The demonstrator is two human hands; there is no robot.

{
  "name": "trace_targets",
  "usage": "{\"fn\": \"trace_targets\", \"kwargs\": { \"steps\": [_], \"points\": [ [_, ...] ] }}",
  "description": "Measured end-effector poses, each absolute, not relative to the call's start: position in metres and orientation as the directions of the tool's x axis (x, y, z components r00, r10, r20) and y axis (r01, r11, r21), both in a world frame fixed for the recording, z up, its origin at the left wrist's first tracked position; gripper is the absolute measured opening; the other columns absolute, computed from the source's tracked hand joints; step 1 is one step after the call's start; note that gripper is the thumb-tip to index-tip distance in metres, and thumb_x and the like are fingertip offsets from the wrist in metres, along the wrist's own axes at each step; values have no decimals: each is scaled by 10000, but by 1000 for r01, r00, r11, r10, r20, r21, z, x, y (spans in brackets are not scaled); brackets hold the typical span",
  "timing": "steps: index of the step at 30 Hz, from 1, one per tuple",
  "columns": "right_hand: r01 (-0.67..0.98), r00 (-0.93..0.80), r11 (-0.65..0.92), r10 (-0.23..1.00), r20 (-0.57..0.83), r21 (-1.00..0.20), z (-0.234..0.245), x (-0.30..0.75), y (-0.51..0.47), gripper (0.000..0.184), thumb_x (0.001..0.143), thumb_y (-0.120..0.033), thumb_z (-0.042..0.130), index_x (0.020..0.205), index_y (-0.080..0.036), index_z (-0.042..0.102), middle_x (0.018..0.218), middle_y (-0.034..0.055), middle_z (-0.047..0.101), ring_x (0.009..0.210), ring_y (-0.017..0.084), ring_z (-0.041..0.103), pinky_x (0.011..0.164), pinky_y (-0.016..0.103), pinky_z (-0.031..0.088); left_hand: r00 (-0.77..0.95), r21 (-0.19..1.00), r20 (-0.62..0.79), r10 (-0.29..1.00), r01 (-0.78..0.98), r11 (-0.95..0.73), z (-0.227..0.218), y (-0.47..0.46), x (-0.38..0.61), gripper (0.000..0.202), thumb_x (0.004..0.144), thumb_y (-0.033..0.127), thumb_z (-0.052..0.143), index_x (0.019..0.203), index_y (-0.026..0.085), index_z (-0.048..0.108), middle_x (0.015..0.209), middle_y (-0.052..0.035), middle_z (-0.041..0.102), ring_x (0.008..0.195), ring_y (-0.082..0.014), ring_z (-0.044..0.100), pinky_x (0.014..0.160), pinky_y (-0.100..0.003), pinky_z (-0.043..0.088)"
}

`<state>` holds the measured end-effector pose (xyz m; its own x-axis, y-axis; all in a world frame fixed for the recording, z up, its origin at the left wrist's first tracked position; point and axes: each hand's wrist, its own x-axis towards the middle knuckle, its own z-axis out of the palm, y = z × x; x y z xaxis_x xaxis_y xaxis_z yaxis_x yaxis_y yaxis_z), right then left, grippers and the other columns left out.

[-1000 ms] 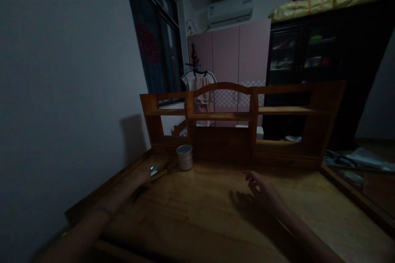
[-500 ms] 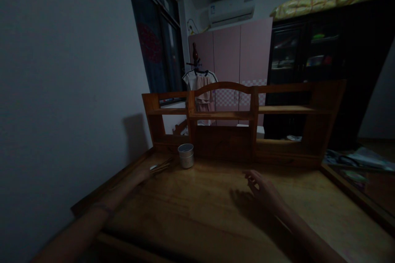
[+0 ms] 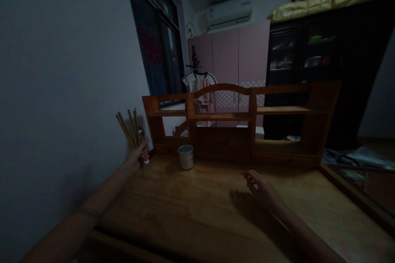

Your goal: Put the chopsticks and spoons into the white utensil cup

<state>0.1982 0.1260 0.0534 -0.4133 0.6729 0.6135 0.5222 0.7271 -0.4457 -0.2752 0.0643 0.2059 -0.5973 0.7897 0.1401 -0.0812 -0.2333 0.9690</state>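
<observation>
My left hand (image 3: 138,153) is closed around a bundle of chopsticks (image 3: 131,129), several brown wooden sticks that fan out upward. With them it grips a shiny round metal piece (image 3: 141,131), perhaps a spoon's bowl; a small white tip shows below the fingers. A light grey metal cup (image 3: 186,157) stands upright on the wooden desk (image 3: 197,213), to the right of my left hand and apart from it. I cannot see inside it well. My right hand (image 3: 257,183) hovers low over the desk with loosely bent fingers, open and holding nothing.
A wooden shelf unit (image 3: 224,116) runs along the desk's far edge, behind the cup. The white wall (image 3: 77,70) borders the left side, close to my left hand. Beyond the shelf are a pink wardrobe (image 3: 225,57), hanging clothes (image 3: 202,86) and a dark cabinet (image 3: 308,57).
My left hand has lifted the chopsticks from low over the desk, moving left and turning them from nearly flat to upright. My right hand and the cup have stayed in place.
</observation>
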Motion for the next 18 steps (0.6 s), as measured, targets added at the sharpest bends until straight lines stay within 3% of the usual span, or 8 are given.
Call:
{"fn": "trace_targets", "kwargs": {
  "steps": [7, 14, 18],
  "points": [
    [512, -410, 722, 681, 606, -465, 55, 198, 125, 256, 862, -181, 436, 1072, -208, 579, 1001, 76, 625, 779, 175, 624, 698, 292, 506, -238, 948, 227, 944, -167, -270, 189, 70, -187, 469, 763, 423, 610, 508, 226, 268, 342, 116, 213, 284, -38, 178, 316, -196, 197],
    [523, -409, 713, 691, 596, -467, 61, 197, 120, 252, 878, -193, 413, 1077, -214, 567, 981, 71, 627, 766, 178, 623, 686, 299, 505, 30, 936, 263, 964, -249, -247, 147, 61, -81, 297, 787, 427, 555, 669, 223, 374, 404, 129, 201, 329, -50, 138, 343, -178, 176],
    [592, -304, 660, 714, 631, -462, 68, 201, 118, 186, 893, -263, 428, 975, -208, 585, 878, 53, 639, 686, 172, 614, 617, 273, 482, 94, 971, 221, 971, -119, -210, 141, 63, -55, 313, 790, 480, 561, 704, 219, 412, 454, 118, 261, 354, -49, 179, 354, -189, 184]
  ]
}}
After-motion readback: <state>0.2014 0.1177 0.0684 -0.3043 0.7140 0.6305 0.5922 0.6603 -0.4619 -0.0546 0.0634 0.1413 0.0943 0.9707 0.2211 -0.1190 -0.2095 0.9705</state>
